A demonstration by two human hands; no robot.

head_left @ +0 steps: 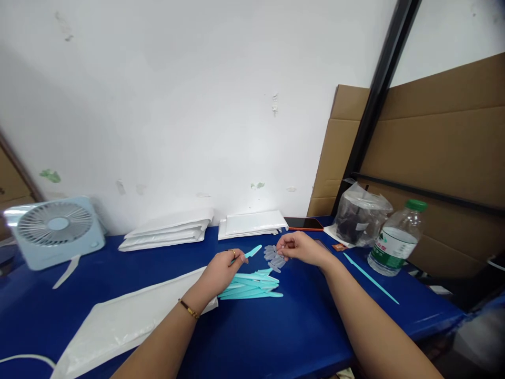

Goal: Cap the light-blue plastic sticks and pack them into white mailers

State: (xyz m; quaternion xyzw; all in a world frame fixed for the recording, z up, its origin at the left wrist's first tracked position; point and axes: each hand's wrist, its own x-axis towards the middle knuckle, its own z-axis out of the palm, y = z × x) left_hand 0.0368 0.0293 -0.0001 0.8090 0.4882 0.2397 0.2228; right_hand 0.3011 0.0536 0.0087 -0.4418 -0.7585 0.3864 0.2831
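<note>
My left hand (pixel 226 268) is closed around a turquoise eyebrow razor (pixel 253 251), whose blade end points right and away from me. Below that hand lies a pile of similar turquoise razors (pixel 252 287). Several clear plastic blade caps (pixel 273 259) are spread on the blue table just right of the held razor. The fingertips of my right hand (pixel 295 247) pinch at the right edge of these caps, apparently on one clear cap, partly hidden by the fingers. A white padded mailer (pixel 138 310) lies under my left forearm, its end beside the razor pile.
Two stacks of white mailers, one on the left (pixel 169 229) and one in the middle (pixel 252 223), sit by the wall near a phone (pixel 303 224). A fan (pixel 59 231) stands left. At right are a bagged cup (pixel 359 216), a bottle (pixel 396 242) and a single turquoise razor (pixel 371 279).
</note>
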